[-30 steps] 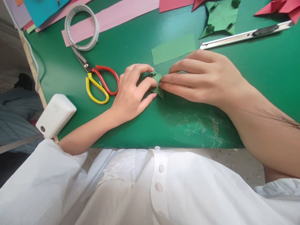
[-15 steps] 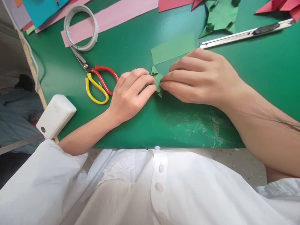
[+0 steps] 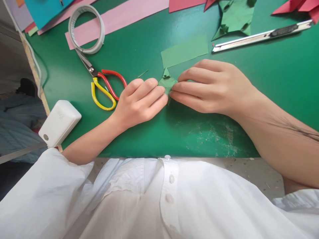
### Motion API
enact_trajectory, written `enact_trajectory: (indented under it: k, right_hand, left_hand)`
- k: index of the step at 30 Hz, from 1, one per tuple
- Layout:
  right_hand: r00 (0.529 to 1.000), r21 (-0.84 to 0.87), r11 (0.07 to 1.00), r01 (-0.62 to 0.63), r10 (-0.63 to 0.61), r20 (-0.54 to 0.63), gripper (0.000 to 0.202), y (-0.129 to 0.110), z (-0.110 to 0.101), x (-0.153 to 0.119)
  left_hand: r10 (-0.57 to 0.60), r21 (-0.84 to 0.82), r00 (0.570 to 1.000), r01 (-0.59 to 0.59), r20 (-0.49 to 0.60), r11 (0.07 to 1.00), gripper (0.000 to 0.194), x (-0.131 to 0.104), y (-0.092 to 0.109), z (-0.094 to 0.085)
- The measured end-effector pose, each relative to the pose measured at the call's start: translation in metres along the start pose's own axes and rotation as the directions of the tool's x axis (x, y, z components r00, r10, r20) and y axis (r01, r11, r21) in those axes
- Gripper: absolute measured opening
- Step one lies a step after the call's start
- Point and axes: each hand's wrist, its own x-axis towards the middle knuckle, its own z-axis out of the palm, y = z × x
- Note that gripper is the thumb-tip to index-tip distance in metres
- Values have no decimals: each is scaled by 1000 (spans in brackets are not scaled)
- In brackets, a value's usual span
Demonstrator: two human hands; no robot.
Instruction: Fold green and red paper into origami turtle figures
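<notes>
Between my two hands, a small folded green paper piece (image 3: 167, 82) with pointed tips lies just above the table. My left hand (image 3: 142, 101) pinches its left side, fingers bent together. From the other side my right hand (image 3: 209, 87) grips it between thumb and fingertips. One pointed tip with a small curled fold sticks up at the top; the side corners are partly covered by fingers. Right behind it lies a flat green paper strip (image 3: 184, 51). Scissors (image 3: 104, 88) with one red and one yellow handle rest beside my left hand.
A utility knife (image 3: 261, 36) lies beyond my right hand, near a larger folded green paper figure (image 3: 236, 16) and red folded paper (image 3: 299, 7). A tape roll (image 3: 100, 36) sits on a pink paper strip (image 3: 134, 15). A white box-shaped device (image 3: 59, 122) stands at the left edge.
The green paper piece has turned, so its curled tip now points up. My left fingers have curled in more, and my right hand has shifted slightly toward me.
</notes>
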Motion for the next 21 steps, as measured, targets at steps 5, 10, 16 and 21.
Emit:
enact_trajectory:
  k: [5, 10, 16, 21]
  right_hand:
    - [999, -42, 999, 26, -24, 42, 62, 1, -1, 1]
    - [1000, 119, 993, 18, -17, -15, 55, 1, 2, -1]
    - [993, 63, 996, 63, -57, -102, 56, 1, 6, 0]
    - [980, -103, 989, 105, -121, -160, 54, 0, 9, 3]
  left_hand:
    - [-11, -66, 1000, 11, 1, 998, 42, -3, -4, 5]
    - [-29, -115, 997, 22, -65, 993, 35, -4, -5, 8]
    - [79, -17, 989, -82, -126, 997, 27, -4, -11, 10]
    - [158, 63, 975, -149, -157, 987, 27, -3, -11, 10]
